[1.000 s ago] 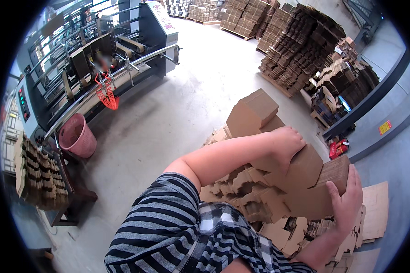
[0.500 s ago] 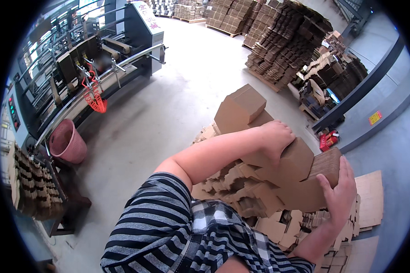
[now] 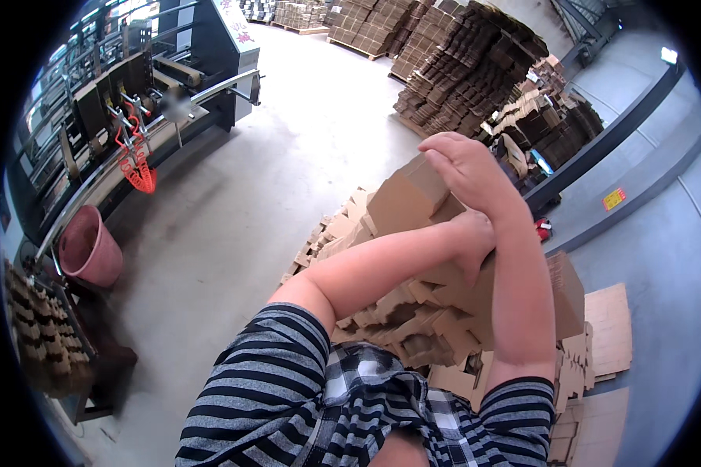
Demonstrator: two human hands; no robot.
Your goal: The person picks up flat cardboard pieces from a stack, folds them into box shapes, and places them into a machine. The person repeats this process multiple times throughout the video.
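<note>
The machine (image 3: 132, 101) and bin (image 3: 91, 249) had slid left on my feed, the machine cut off by the dark rim. The far block (image 3: 401, 202) of cardboard sat beside the pile (image 3: 417, 311), its top partly covered by the right hand (image 3: 467, 175). That hand had left the near block (image 3: 568, 292) and crossed above the left; its fingers lay together, thumb slightly apart, pinching nothing I could see, and I couldn't tell whether it touched cardboard. The left hand (image 3: 473, 233) had stayed between the blocks, its fingers hidden behind the right wrist, so I couldn't tell its grip. The right forearm hid part of the near block.
</note>
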